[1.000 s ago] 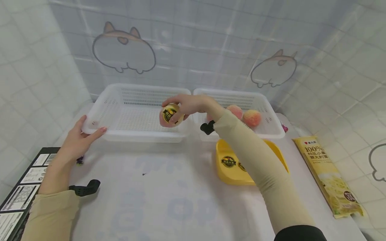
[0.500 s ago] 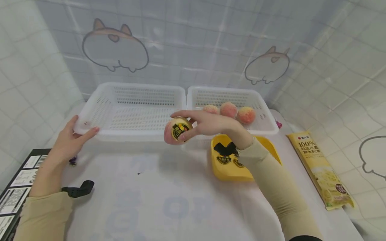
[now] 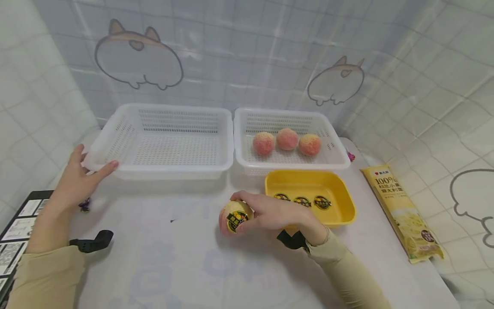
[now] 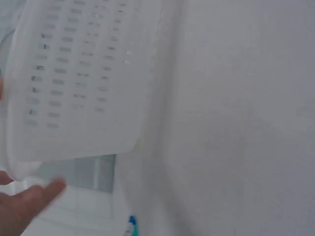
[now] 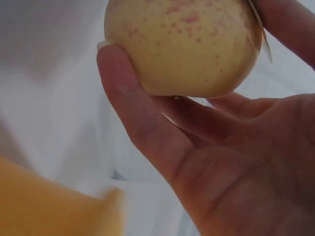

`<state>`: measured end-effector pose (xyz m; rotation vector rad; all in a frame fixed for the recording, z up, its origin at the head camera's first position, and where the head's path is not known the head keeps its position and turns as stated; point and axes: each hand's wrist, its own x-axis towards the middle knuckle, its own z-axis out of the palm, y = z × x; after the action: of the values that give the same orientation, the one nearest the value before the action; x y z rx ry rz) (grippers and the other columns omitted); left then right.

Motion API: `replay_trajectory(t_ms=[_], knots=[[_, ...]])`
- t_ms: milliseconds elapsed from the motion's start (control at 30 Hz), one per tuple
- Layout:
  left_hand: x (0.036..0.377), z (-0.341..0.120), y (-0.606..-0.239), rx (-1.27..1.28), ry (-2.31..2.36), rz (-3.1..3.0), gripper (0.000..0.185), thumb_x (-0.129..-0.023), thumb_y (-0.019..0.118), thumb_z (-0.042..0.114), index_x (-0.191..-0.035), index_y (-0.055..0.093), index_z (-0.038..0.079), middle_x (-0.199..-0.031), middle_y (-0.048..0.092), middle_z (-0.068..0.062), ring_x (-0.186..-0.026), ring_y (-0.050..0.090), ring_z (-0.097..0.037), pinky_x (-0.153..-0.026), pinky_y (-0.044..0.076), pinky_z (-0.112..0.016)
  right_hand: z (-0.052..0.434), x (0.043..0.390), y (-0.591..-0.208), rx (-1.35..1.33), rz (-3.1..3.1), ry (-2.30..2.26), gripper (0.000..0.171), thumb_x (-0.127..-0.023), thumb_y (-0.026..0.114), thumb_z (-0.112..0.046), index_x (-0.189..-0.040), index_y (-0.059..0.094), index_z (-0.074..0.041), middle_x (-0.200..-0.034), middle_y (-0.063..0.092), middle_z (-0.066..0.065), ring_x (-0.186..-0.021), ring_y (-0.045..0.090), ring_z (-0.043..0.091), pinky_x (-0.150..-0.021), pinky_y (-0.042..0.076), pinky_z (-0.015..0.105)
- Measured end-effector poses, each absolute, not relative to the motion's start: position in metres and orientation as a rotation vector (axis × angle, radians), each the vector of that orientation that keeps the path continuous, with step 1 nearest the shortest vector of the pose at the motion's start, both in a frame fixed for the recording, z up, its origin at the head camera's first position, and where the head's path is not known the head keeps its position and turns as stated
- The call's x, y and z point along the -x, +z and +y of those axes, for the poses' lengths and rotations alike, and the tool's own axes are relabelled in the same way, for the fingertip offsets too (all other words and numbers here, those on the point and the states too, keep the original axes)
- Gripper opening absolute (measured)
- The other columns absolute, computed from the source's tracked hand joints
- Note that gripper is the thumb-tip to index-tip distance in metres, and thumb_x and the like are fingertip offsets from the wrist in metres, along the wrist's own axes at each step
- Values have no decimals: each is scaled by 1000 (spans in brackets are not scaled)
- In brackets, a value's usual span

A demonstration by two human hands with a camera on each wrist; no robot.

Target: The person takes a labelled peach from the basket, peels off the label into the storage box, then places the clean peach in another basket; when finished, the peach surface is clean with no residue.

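- While my right hand [image 3: 275, 214] curls around the stickered peach [image 3: 235, 216], it sits left of the yellow tray [image 3: 339, 206].
- Fingers relaxed, my left hand [image 3: 77, 180] rests on the left basket [image 3: 112, 165].

A pale yellow, red-speckled peach [image 3: 235, 216] with a black-and-gold sticker is seen; baskets [image 3: 162, 141] are white, the tray [image 3: 308, 197] yellow.

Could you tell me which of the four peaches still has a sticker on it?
The peach gripped by the right hand over the table; the three peaches in the right basket show none.
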<state>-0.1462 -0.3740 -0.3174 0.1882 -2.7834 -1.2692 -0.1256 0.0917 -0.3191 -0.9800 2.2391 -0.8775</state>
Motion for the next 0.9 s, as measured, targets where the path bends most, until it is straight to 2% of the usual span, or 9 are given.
replay_trajectory(t_ms=[133,233,300,400,467,633,767,833,900], knots=[[138,-358,-302,-203,-1068,-2642,96,-97,58,40,-161,-9,15,-165,-5,-22,-150,3,-49,-114,10,-73,91,117,-332,969,2240,-856,66,-92,71,-41,-147,38,-23,-109,61,-10,-97,59,7,-90,48,24],[133,-334,-289,-66,-946,-2476,85,-93,64,28,-161,15,17,-165,13,-15,-154,2,-30,-121,3,-63,87,116,-338,1027,2274,-800,69,-95,67,-39,-151,36,-14,-120,56,-7,-102,55,8,-93,46,23],[132,-315,-285,107,-903,-2360,78,-88,68,20,-156,31,14,-161,29,-15,-153,7,-23,-123,4,-56,86,116,-340,1049,2294,-759,69,-98,63,-39,-153,33,-11,-134,50,-5,-107,52,8,-96,44,22],[132,-284,-288,368,-855,-2210,68,-79,71,12,-143,51,5,-146,50,-20,-150,24,-26,-124,13,-48,84,115,-341,1031,2321,-736,68,-100,60,-37,-156,31,-12,-146,43,-1,-110,51,8,-99,44,23],[132,-264,-293,516,-825,-2172,60,-79,70,13,-137,57,2,-140,56,-21,-145,36,-31,-123,22,-44,84,116,-342,1022,2369,-756,67,-100,61,-35,-156,32,-13,-147,43,1,-111,53,8,-101,44,25],[120,-222,-305,830,-793,-2291,43,-82,71,6,-124,66,5,-125,67,-10,-120,59,-28,-110,38,-22,81,120,-347,997,2446,-988,55,-95,70,-26,-141,47,-9,-127,62,3,-117,61,16,-104,48,34],[108,-201,-317,985,-817,-2609,40,-83,78,12,-121,68,14,-121,69,1,-108,67,-20,-96,52,-31,80,121,-349,933,2443,-1101,43,-89,77,-28,-122,54,-14,-114,68,-4,-118,63,15,-103,50,35],[105,-194,-324,1036,-866,-2786,45,-85,79,23,-127,64,15,-126,67,0,-109,66,-24,-93,54,-43,80,121,-348,914,2456,-1113,40,-87,79,-30,-115,55,-17,-110,69,-7,-116,64,12,-102,50,35],[103,-188,-332,1062,-964,-2933,56,-84,80,33,-134,59,16,-132,63,0,-115,64,-25,-96,52,-46,80,120,-348,904,2462,-1117,38,-86,80,-31,-111,55,-18,-109,70,-7,-116,63,10,-102,50,36]])
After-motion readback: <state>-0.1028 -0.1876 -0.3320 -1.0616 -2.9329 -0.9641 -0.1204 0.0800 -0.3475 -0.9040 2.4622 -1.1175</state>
